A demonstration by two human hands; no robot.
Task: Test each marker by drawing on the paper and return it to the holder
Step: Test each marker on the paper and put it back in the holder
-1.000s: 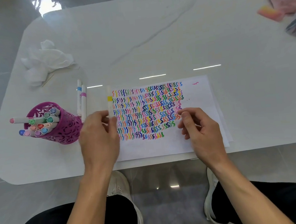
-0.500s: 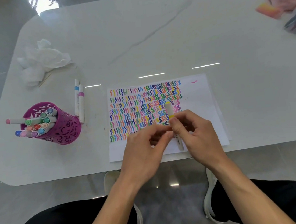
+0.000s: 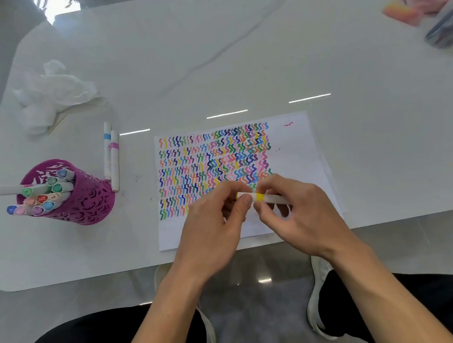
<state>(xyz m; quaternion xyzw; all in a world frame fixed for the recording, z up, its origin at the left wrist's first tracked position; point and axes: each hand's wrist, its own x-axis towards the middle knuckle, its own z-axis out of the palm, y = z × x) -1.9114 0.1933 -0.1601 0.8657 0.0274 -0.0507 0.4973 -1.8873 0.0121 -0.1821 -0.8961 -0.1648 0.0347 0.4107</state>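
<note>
While both hands meet over the lower part of the paper (image 3: pixel 295 147), the yellow-banded marker (image 3: pixel 261 197) is held between them just above it. Its long axis runs left-right, right end dipping slightly.

Left hand (image 3: pixel 214 228): thumb and fingertips curled, pinching the marker's left end, probably the cap. Right hand (image 3: pixel 302 211): fingers curled round the white barrel just right of the yellow band. The two hands nearly touch at the band.

Step, as a judgement: cap coming off or going on, cannot tell which; either way the pull or push runs along that axis.

The holder (image 3: pixel 89 202) stands well off to the left on the counter (image 3: pixel 262 42), so the left hand is nearer for the return. Two loose markers (image 3: pixel 112 158) lie parallel just beside the holder.

No brand or label readable; marks on the cap tops in the holder are too small to read.
</note>
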